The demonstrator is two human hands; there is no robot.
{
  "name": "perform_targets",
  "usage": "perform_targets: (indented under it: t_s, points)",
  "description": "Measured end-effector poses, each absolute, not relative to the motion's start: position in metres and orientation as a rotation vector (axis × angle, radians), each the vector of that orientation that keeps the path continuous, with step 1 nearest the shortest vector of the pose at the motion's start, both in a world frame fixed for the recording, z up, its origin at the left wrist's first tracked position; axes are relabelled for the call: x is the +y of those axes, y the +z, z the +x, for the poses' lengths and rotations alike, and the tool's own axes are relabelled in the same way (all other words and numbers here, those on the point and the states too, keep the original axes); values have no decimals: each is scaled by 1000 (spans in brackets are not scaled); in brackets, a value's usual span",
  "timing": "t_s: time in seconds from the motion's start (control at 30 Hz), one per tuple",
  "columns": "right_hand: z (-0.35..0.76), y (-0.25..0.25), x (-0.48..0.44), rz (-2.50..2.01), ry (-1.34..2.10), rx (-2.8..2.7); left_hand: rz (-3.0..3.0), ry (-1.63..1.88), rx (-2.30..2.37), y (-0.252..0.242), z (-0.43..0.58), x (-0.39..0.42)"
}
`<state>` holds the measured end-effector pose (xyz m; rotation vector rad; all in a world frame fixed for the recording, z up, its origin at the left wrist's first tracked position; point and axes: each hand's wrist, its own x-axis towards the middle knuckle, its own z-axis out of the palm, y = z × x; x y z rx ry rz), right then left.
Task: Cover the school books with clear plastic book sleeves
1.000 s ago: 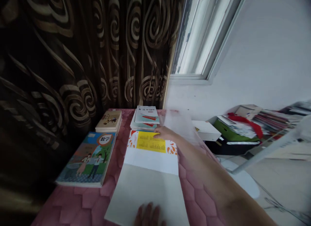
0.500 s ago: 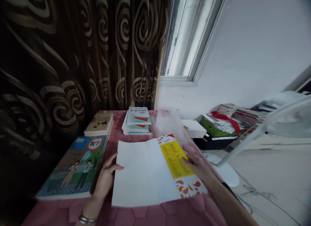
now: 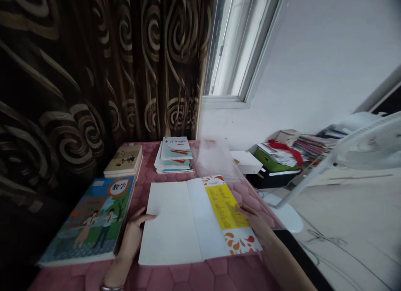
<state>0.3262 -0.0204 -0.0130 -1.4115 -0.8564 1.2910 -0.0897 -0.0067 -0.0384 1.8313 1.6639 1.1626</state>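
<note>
An open white booklet lies flat on the pink quilted table cover, with a yellow printed panel and orange petal shapes on its right side. My left hand grips its left edge, and a metal bracelet circles that wrist. My right hand holds the lower right edge, with its fingers on the yellow panel. Left of the booklet lies a maths textbook, close to my left hand.
A stack of teal booklets, a tan book, and a clear plastic sheet lie at the table's far end. Dark swirl-patterned curtains hang left. A white box, a fan, and piled papers stand right.
The booklet has turned about a quarter turn, bringing its yellow panel from the far end to the right. My left hand has come to its left edge, and my right hand to its lower right.
</note>
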Motion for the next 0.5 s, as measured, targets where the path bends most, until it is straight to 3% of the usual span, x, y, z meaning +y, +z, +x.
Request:
perform_targets:
  t_s: [0.33,0.5]
  points:
    - [330,-12,-32,-1256,1521,-624,1760,1190,1613,-30,-92,-6]
    - [322,9,-33,-1212,1585,-817,1866,1094,1688,-25,-87,-10]
